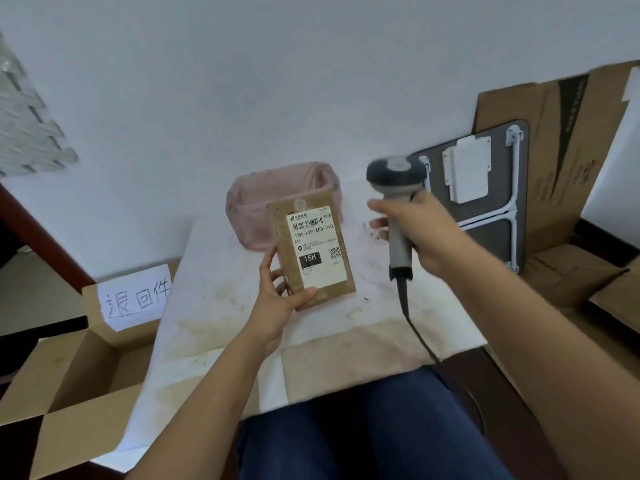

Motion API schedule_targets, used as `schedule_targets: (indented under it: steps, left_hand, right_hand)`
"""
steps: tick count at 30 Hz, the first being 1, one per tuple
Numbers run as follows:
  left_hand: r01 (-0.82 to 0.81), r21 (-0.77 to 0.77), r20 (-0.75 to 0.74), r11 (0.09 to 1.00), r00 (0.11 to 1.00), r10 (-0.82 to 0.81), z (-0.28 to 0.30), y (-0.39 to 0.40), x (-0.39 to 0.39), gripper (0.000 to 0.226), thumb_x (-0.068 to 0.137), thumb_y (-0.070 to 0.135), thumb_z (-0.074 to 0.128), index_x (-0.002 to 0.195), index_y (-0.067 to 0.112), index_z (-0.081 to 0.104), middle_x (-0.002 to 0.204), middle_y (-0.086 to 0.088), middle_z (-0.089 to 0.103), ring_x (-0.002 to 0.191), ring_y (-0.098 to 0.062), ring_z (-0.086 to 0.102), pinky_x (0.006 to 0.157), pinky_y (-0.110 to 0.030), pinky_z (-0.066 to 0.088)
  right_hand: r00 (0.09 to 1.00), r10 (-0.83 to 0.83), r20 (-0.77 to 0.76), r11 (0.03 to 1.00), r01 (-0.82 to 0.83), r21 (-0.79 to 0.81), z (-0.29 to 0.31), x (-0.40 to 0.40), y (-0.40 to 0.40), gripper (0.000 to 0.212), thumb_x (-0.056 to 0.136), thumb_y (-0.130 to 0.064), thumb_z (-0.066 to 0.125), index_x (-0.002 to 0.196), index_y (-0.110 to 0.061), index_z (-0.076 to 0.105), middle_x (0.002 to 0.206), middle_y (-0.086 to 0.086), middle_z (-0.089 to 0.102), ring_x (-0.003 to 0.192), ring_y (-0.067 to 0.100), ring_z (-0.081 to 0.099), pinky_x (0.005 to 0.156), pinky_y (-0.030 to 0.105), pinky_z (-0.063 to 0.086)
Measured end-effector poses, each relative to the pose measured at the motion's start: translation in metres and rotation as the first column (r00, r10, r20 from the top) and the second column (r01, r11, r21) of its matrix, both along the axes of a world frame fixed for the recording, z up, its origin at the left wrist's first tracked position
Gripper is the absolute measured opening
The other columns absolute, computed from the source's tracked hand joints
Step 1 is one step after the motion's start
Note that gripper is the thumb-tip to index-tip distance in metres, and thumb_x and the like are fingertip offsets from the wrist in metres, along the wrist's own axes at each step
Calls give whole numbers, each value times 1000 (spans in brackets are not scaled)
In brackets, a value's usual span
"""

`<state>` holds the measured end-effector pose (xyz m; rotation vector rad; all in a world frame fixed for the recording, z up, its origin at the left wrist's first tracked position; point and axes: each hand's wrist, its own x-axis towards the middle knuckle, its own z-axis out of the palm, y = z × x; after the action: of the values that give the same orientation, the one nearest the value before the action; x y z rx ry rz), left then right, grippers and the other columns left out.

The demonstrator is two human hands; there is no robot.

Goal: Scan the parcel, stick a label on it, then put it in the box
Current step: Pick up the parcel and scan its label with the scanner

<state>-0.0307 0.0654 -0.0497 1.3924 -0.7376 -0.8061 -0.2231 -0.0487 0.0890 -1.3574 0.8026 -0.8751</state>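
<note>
My left hand [280,292] holds a flat brown parcel [341,282] upright above the white table [221,289], gripping its lower left corner. A white shipping label [317,247] with a barcode and "15H" covers the parcel's front. My right hand [420,233] grips the handle of a grey barcode scanner [396,181], raised to the right of the parcel, a short gap apart. The scanner's black cable [420,337] trails down toward my lap. An open cardboard box [79,368] with a handwritten paper sign [136,297] stands at the table's left.
A pink plastic basket [249,209] sits on the table behind the parcel. A dark folded table with white legs [485,199] and flattened cardboard [561,161] lean against the wall at the right. More cardboard boxes [585,282] lie below them.
</note>
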Motion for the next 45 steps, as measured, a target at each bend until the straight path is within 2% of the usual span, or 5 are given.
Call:
schedule_targets:
  steps: [5,11,21,33,45]
  left_hand:
    - [23,-14,85,1000,996,-22,-16,-11,-1,107,76,-1,79,146,53,19,140,-1,42,123,-19,53,97,-36,51]
    - [-3,9,75,1000,997,2,-23,-15,2,113,73,5,82,147,53,11,144,4,42,121,-19,56,100,-43,49]
    - [-183,84,189,980,968,165,-22,-37,-2,117,54,51,89,142,60,12,137,0,33,129,-21,46,104,-48,47]
    - [-113,66,266,991,960,91,-29,-34,-2,115,68,37,86,148,55,5,142,6,28,127,-23,50,103,-48,48]
    - [-94,70,237,993,969,75,-29,-35,0,110,74,30,84,148,53,6,140,6,28,124,-22,52,103,-43,48]
  right_hand:
    - [993,-120,15,955,119,-273,32,-6,13,8,80,-21,70,83,-17,63,63,-3,65,47,5,56,53,20,48]
    - [985,167,-37,972,-158,173,-38,10,28,18,83,-15,70,96,-3,69,77,8,70,45,9,50,45,19,42]
    - [960,121,-251,992,-123,7,-64,13,33,17,76,-27,74,82,-11,73,59,6,66,57,8,59,60,23,49]
    - [982,97,-163,995,-95,17,-70,12,38,25,73,-30,70,75,-6,74,80,25,72,58,16,57,63,32,47]
    - [987,94,-130,995,-90,36,-67,14,40,16,79,-16,65,68,-4,66,62,13,60,46,13,48,56,28,41]
